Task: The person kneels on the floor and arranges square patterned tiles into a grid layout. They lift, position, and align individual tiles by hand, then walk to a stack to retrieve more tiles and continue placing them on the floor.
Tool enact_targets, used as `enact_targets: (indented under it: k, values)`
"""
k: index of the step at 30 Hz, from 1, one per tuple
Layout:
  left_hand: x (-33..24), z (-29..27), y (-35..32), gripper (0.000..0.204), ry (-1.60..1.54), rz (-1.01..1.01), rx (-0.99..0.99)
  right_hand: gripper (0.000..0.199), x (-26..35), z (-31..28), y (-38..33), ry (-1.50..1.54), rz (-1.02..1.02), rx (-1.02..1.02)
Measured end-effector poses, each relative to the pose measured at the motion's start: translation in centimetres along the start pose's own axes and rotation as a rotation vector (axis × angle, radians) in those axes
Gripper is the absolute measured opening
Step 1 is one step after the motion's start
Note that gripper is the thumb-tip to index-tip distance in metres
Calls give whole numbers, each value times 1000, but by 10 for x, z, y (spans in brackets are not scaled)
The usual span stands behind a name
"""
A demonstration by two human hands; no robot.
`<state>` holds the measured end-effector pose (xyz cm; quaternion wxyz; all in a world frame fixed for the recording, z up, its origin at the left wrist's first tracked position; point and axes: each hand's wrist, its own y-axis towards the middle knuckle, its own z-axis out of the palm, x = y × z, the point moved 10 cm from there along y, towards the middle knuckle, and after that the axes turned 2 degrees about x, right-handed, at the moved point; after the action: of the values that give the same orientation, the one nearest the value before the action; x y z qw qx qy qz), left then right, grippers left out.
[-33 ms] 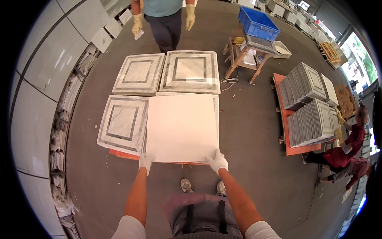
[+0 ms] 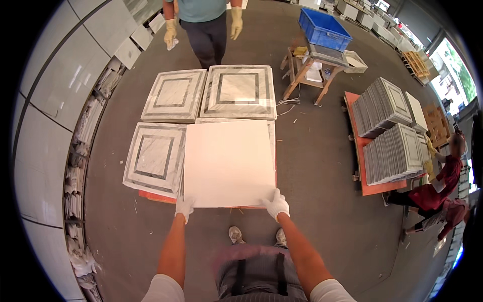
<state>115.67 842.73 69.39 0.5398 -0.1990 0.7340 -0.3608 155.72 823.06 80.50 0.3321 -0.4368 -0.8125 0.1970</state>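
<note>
Mostly hidden under white sheet (image 2: pixel 229 163): a patterned tile (image 2: pixel 271 132); gloved left hand (image 2: pixel 184 207) and right hand (image 2: pixel 276 204) pinching the sheet's near corners.

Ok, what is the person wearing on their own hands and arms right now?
Both the left hand and the right hand wear white knit work gloves that end at the wrist. The forearms are bare, and short white sleeves cover the upper arms near the shoulders.

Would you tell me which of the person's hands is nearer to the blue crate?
The right hand. It grips the white sheet's near right corner, on the blue crate's side; the left hand grips the near left corner, farther off.
</note>
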Motion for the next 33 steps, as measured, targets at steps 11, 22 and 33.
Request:
enact_targets:
  k: [11, 22, 33]
  values:
    - [-34, 186, -246, 49, -199, -104, 579, 49, -189, -110, -33, 995, -1, 513]
    - [-28, 509, -310, 46, -14, -105, 845, 38, -452, -314, -116, 1439, -53, 351]
    - [-64, 575, -156, 28, -174, -107, 286, 28, -450, -444, 14, 1577, -58, -133]
